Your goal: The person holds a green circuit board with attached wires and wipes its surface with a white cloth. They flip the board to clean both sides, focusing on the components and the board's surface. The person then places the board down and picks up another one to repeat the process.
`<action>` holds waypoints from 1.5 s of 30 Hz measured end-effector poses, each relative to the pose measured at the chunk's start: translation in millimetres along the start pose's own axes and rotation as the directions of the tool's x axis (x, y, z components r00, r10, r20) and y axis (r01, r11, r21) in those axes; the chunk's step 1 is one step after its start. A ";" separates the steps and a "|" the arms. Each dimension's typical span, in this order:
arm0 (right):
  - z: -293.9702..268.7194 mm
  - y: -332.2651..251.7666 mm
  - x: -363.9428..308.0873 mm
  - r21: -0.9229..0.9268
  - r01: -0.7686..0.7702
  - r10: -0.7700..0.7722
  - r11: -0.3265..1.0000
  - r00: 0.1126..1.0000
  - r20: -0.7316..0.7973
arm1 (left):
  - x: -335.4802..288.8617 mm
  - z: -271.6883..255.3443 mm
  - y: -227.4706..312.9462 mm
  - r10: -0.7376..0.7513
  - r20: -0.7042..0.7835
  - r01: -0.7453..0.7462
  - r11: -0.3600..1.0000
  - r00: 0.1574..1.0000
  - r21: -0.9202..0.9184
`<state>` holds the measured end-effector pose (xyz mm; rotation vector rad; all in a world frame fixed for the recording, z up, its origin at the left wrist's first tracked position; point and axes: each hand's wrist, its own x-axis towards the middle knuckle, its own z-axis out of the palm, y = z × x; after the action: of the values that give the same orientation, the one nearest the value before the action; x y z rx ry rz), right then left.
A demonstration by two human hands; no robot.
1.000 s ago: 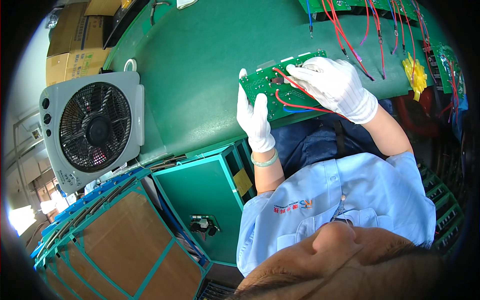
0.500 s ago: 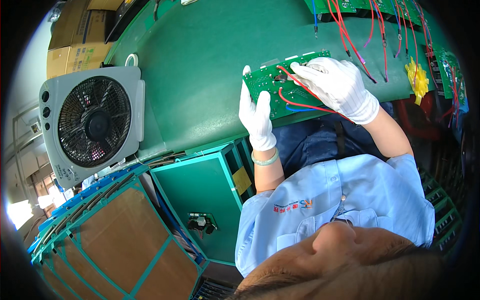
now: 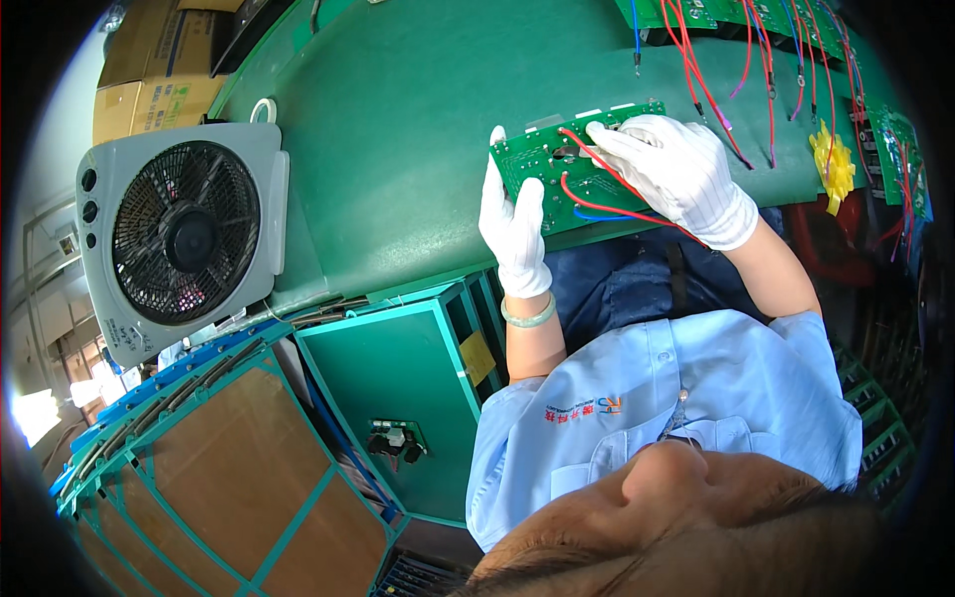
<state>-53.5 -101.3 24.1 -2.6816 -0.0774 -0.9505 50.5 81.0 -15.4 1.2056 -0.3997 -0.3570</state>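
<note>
A green circuit board (image 3: 542, 154) is held tilted over the front edge of the bench, between my two white-gloved hands. My left hand (image 3: 514, 224) grips its left end, thumb on the near face and fingers behind. Over the right part of the board, my right hand (image 3: 676, 174) is closed, its fingertips pinched near the far edge; whatever they hold there is hidden. Red wires (image 3: 602, 207) and a blue wire (image 3: 597, 216) run from the board's face toward and under my right hand.
A grey box fan (image 3: 184, 234) stands at the left, beside cardboard boxes (image 3: 149, 95). More wired boards (image 3: 696, 14) line the far right of the green bench (image 3: 398, 90). A yellow bundle (image 3: 834, 167) lies at the right edge. Below is a green cabinet (image 3: 378, 368) with a small board (image 3: 396, 441).
The whole view has shifted slightly. Both hands keep their places on the board, with almost no visible movement of the fingers.
</note>
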 end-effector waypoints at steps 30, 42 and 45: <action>-13.7 10.3 10.3 0.176 -0.061 0.060 0.982 0.998 0.011 | 0.1 1.7 1.3 -0.016 -0.029 0.016 1.000 0.999 0.024; -53.5 15.6 -52.6 0.336 -0.512 0.512 0.791 0.854 0.094 | 3.0 -0.8 -4.6 0.016 -0.017 -0.015 0.998 1.000 0.054; -55.2 15.7 -55.5 0.236 -0.522 0.508 0.820 0.853 0.120 | 4.1 -1.5 -8.9 0.063 -0.021 -0.061 0.996 0.998 0.070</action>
<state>-128.0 -129.8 26.3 -2.2912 0.4628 -0.6407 54.3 77.5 -23.9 1.2615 -0.4316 -0.2775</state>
